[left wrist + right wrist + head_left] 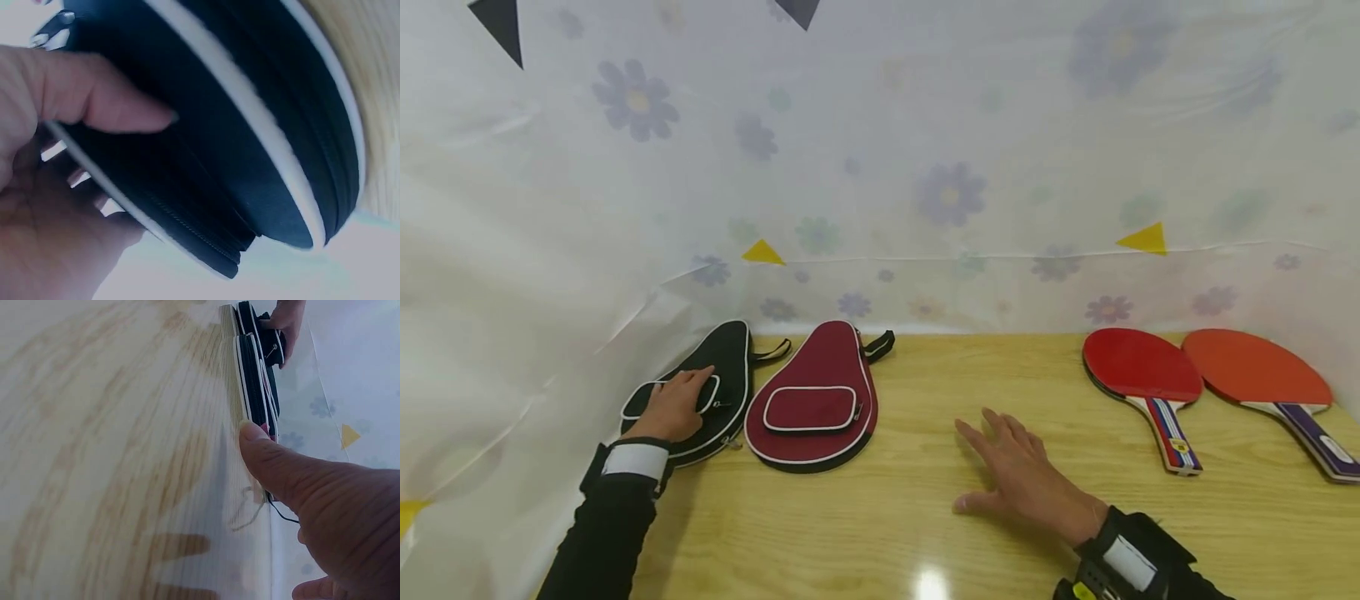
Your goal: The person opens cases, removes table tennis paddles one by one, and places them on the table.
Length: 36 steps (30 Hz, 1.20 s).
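Observation:
A black table tennis paddle case (727, 358) with white piping lies flat at the left. My left hand (677, 408) grips its front pocket. In the left wrist view the thumb (125, 103) reaches into the gap behind the pocket's front panel (181, 231), with the fingers on the panel's outer side. Beside it lies a dark red paddle case (820, 367) with a zipped pocket and a black loop strap. My right hand (1015, 475) hovers over the table with fingers spread, holding nothing; its thumb overlaps the cases in the right wrist view.
Two table tennis paddles lie at the right: a red paddle (1142, 362) with a striped handle and an orange-red paddle (1258, 367) with a purple handle. A flower-patterned curtain (880, 167) hangs behind the wooden table (820, 533) and along its left side.

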Each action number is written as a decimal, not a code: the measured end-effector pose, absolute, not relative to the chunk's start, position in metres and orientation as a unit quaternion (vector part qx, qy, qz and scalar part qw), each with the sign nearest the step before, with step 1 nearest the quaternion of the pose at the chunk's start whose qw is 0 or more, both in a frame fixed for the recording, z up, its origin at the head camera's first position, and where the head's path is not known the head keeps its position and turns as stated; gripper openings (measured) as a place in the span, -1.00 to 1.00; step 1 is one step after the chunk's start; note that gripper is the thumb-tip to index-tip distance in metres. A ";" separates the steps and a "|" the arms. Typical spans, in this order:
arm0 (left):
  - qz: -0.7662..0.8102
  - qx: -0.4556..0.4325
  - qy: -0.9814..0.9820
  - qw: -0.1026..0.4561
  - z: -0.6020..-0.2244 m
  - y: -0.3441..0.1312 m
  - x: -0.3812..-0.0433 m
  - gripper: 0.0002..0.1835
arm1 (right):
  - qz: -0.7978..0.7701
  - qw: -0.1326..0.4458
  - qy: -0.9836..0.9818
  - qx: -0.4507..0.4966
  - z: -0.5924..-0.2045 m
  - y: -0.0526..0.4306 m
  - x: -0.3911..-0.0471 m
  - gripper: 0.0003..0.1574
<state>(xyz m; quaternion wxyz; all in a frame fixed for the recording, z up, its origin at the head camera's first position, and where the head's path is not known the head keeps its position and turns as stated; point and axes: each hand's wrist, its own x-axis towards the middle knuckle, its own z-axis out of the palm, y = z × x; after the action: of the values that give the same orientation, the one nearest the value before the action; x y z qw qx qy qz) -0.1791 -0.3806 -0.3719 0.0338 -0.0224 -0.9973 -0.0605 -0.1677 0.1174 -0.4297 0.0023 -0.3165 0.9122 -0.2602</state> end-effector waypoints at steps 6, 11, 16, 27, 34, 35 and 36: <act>-0.002 -0.031 -0.994 0.103 -0.383 -0.384 -0.183 -0.37 | -0.260 0.004 0.912 -0.318 -0.429 0.118 -0.167 0.17; 0.034 -0.060 -0.978 0.196 -0.388 -0.384 -0.180 -0.46 | -0.254 0.008 0.914 -0.318 -0.428 0.118 -0.166 0.18; 0.038 -0.070 -0.959 0.271 -0.390 -0.383 -0.180 -0.47 | -0.256 0.003 0.913 -0.318 -0.426 0.119 -0.166 0.17; -0.003 -0.022 -0.951 0.307 -0.379 -0.369 -0.174 -0.43 | -0.258 0.001 0.913 -0.315 -0.426 0.119 -0.166 0.17; -0.021 -0.008 -0.956 0.293 -0.366 -0.350 -0.169 -0.43 | -0.254 -0.002 0.914 -0.317 -0.427 0.117 -0.167 0.18; -0.022 -0.008 -0.956 0.291 -0.364 -0.347 -0.168 -0.43 | -0.254 -0.003 0.914 -0.317 -0.427 0.116 -0.167 0.18; -0.024 -0.008 -0.957 0.290 -0.363 -0.344 -0.167 -0.43 | -0.253 -0.004 0.913 -0.318 -0.427 0.116 -0.166 0.18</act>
<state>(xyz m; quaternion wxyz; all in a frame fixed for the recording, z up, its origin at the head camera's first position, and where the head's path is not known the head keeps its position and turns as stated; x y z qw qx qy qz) -0.1672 -0.3437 -0.3625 0.2899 -0.0079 -0.9567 -0.0240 -0.1664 0.1161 -0.4268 -0.0038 -0.3184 0.9135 -0.2534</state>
